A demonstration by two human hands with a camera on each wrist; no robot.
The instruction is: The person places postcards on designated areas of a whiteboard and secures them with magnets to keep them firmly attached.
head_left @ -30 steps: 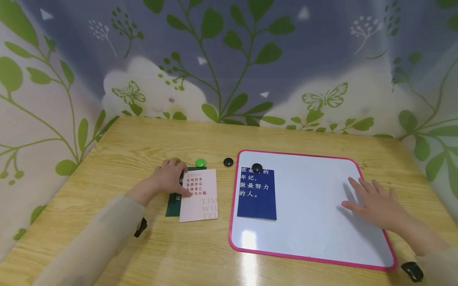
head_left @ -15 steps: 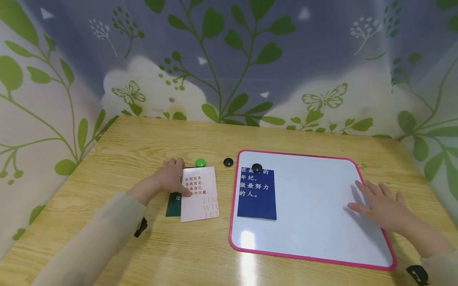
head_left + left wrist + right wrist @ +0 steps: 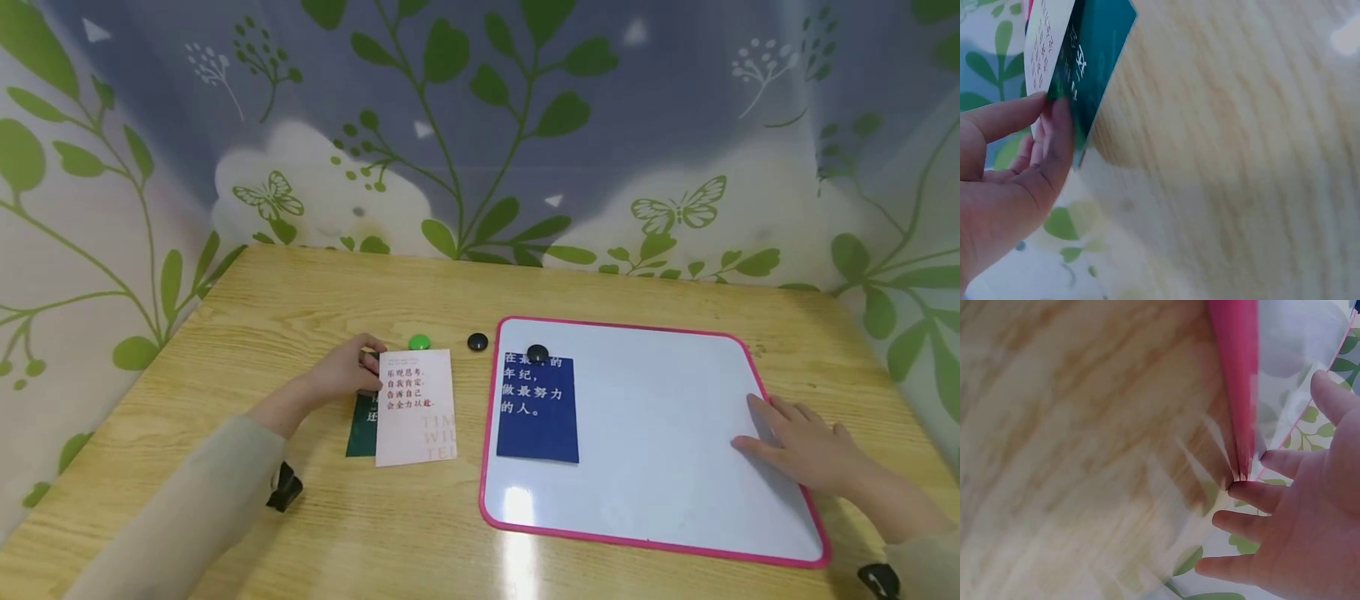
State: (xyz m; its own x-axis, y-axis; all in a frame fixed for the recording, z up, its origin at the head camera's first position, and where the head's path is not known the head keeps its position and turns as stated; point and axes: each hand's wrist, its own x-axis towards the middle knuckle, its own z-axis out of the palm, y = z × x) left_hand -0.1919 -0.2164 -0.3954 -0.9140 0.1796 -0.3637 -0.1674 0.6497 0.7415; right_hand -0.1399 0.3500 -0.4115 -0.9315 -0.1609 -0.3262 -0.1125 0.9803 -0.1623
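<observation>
1. Pink card [image 3: 420,425] lies partly over the green card [image 3: 362,435], left of the board [image 3: 675,433], its long axis running away from the person.
2. Left hand [image 3: 343,367] is nearer, thumb and finger seemingly pinching its left edge; from that grip it extends rightward, boardward.
3. Right hand [image 3: 810,454] grasps nothing, fingers spread at the board's right edge.
4. Left wrist view shows thumb and finger meeting and an apparent gap under the edge; the head view hides these.
</observation>
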